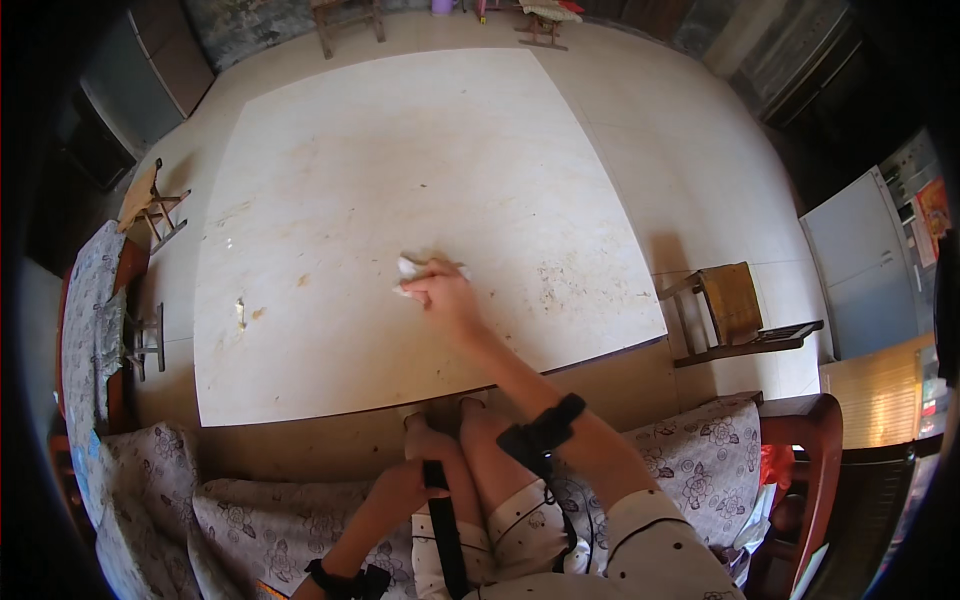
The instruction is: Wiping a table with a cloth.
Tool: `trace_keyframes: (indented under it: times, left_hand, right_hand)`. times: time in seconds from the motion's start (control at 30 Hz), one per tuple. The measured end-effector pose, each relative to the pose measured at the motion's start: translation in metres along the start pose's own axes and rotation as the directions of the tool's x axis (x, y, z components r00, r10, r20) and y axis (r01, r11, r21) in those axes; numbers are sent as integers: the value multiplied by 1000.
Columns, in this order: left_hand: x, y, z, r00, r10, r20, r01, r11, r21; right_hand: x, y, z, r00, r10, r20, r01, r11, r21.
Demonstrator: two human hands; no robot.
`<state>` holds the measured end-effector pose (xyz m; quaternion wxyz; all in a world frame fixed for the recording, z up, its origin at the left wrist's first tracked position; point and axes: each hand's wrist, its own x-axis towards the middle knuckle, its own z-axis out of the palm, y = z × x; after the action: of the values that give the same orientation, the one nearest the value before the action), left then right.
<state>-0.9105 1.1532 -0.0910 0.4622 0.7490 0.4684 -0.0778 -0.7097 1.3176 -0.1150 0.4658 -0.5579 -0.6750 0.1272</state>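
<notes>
My right hand (444,298) reaches out over a large white tabletop (360,360). It grips a crumpled white cloth or tissue (409,266) against the surface. Brown stains and small crumbs mark the board around it, with a speckled dirty patch (559,285) to the right. At the left lies a small pale scrap (240,313) beside a brown smear. My left hand (411,484) rests on my left leg, next to a black strap (442,525); its fingers are mostly hidden. Black bands circle both wrists or forearms.
I sit on a sofa with a flower-print cover (697,469) and a red-brown wooden armrest (802,420). A wooden chair (731,307) stands right of the board, a folding stool (154,202) to the left. More stools are at the back, and a pale refrigerator (862,262) stands far right.
</notes>
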Motion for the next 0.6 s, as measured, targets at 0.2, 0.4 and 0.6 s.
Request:
trace_keyframes:
  times: [0.2,0.4,0.6]
  left_hand:
    - [-5,-15,-9,998,17,60,-14,999,-52]
    - [-5,-75,-44,896,-324,-305,-8,674,-739]
    - [-9,-96,-42,891,-287,-352,-188,472,-861]
  right_hand:
    - [14,22,-49,963,235,131,-266,912,313]
    - [-2,114,-210,917,353,-186,-381,913,-148]
    - [-45,155,-219,842,403,-358,-528,750,-398]
